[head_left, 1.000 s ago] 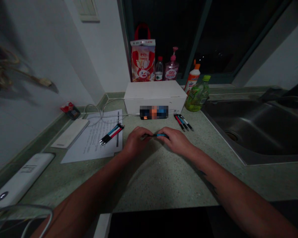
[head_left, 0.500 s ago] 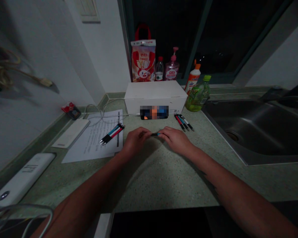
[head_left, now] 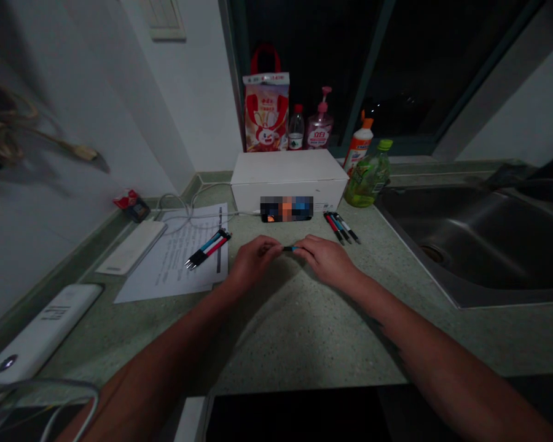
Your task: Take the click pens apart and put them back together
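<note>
Both hands meet over the middle of the green speckled counter [head_left: 304, 331]. My left hand [head_left: 251, 261] and my right hand [head_left: 327, 261] pinch the two ends of a blue and black pen [head_left: 289, 248], held level between them. Only a short piece of the pen shows between the fingers. A bundle of pens [head_left: 207, 248] lies on a printed sheet [head_left: 175, 264] to the left. Three more pens [head_left: 341, 227] lie to the right, near the white box [head_left: 288, 175].
A phone [head_left: 286, 209] leans against the white box, with a white cable [head_left: 188, 205] running left. Bottles [head_left: 366, 175] and a red bag [head_left: 266, 110] stand behind. A steel sink [head_left: 479, 239] lies on the right. White power banks [head_left: 37, 334] rest at the left edge.
The hands have drawn closer together along the pen, so less of its blue barrel shows between them. They also shifted slightly away from me.
</note>
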`<state>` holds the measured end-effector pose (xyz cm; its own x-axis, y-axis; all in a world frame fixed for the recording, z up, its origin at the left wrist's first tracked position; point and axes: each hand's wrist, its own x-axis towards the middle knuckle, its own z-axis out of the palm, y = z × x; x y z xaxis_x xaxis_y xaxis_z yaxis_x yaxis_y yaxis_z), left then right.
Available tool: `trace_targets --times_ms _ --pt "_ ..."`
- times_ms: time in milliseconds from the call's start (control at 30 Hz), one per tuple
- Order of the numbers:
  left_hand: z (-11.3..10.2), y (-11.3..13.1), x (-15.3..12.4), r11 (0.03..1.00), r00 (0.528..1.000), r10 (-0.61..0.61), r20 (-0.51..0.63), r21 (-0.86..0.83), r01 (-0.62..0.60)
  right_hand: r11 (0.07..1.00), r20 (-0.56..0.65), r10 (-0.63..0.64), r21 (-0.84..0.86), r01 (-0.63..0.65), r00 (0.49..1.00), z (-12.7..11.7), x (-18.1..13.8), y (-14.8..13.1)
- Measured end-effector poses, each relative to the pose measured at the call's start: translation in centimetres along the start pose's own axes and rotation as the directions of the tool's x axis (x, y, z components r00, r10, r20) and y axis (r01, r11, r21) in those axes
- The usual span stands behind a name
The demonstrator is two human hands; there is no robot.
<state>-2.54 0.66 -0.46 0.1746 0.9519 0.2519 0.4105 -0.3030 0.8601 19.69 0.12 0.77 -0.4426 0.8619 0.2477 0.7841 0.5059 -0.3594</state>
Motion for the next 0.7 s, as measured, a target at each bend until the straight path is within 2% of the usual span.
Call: trace_targets --times_ms 133,267,400,567,700 --pt "-0.11 -0.1 0.05 0.995 0.996 0.081 -0.026 0.056 -0.079 1.0 0.011 0.002 0.002 -0.002 1.0 -0.07 0.0 -0.14" --pt "-0.21 -0.26 0.03 1.0 1.0 0.023 0.015 -0.006 -0.022 1.0 0.001 0.004 0.012 -0.004 1.0 -0.11 0.06 -0.22" --pt "-0.16 -0.48 -0.01 0.993 0.994 0.101 -0.03 0.066 -0.098 1.0 0.011 0.001 0.019 -0.002 1.0 -0.12 0.04 -0.18" --pt "-0.14 -0.33 -0.08 0.999 0.999 0.045 0.031 0.016 -0.045 1.0 0.007 -0.005 -0.005 0.005 1.0 -0.16 -0.05 -0.18" --pt "-0.15 -0.3 -0.07 0.987 0.993 0.122 -0.011 0.109 -0.12 1.0 0.027 0.004 0.001 -0.004 1.0 -0.27 -0.04 -0.34"
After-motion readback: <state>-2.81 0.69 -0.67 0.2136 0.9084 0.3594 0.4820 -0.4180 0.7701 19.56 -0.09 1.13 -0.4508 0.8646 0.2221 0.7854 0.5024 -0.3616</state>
